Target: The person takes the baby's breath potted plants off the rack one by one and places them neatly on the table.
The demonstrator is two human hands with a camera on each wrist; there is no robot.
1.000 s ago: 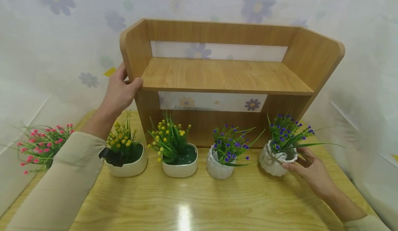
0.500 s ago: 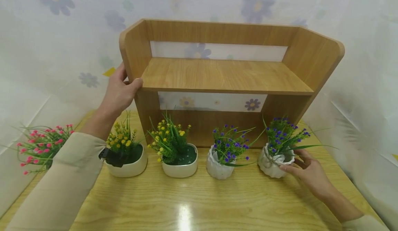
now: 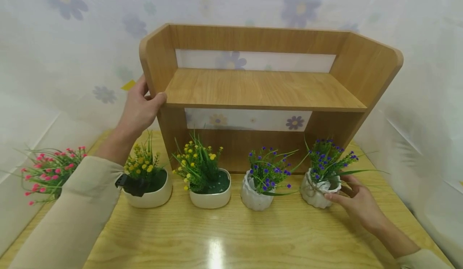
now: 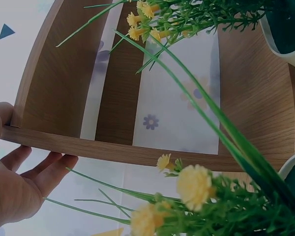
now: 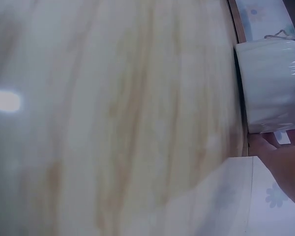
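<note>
A two-tier wooden shelf (image 3: 264,88) stands at the back of the table. My left hand (image 3: 139,110) grips the edge of its left side panel, thumb in front and fingers behind, as the left wrist view shows the hand (image 4: 22,189) too. At the right, my right hand (image 3: 363,204) holds a white ribbed flowerpot (image 3: 312,194) of purple flowers, with the thumb at the rim and the other fingers partly hidden behind. In the right wrist view the pot's side (image 5: 273,88) sits on or very near the tabletop; contact is unclear.
Left of the held pot stands another white pot (image 3: 255,198) with purple flowers. Two cream planters with yellow flowers, one in the middle (image 3: 209,200) and one further left (image 3: 153,198), continue the row. Pink flowers (image 3: 50,170) show beyond my left sleeve. Floral sheeting (image 3: 90,52) hangs behind.
My right hand and the flowerpot it holds have shifted slightly left, and the pot looks more upright. The left hand keeps its hold on the shelf.
</note>
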